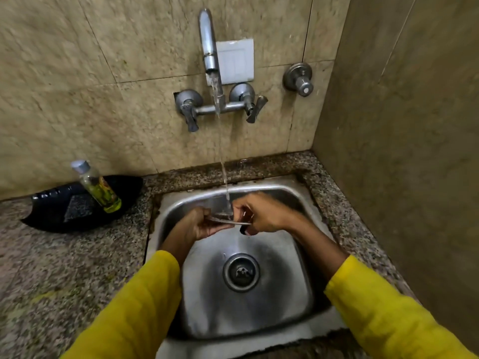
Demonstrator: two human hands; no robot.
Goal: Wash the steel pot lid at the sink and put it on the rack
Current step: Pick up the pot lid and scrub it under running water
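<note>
A small steel pot lid (pixel 228 221) is held nearly flat and seen edge-on over the back of the steel sink (pixel 298 314). My left hand (pixel 201 224) grips its left rim and my right hand (pixel 261 216) grips its right rim. Water from the wall tap (pixel 209 47) falls in a thin stream onto the lid between my hands. A dark knob shows below my right fingers. No rack is in view.
A black tray (pixel 51 213) on the granite counter at the left holds a bottle of yellow-green liquid (pixel 99 189) and a dark scrub pad (pixel 77 207). Tiled walls stand behind and close on the right. The sink drain (pixel 241 272) lies below my hands.
</note>
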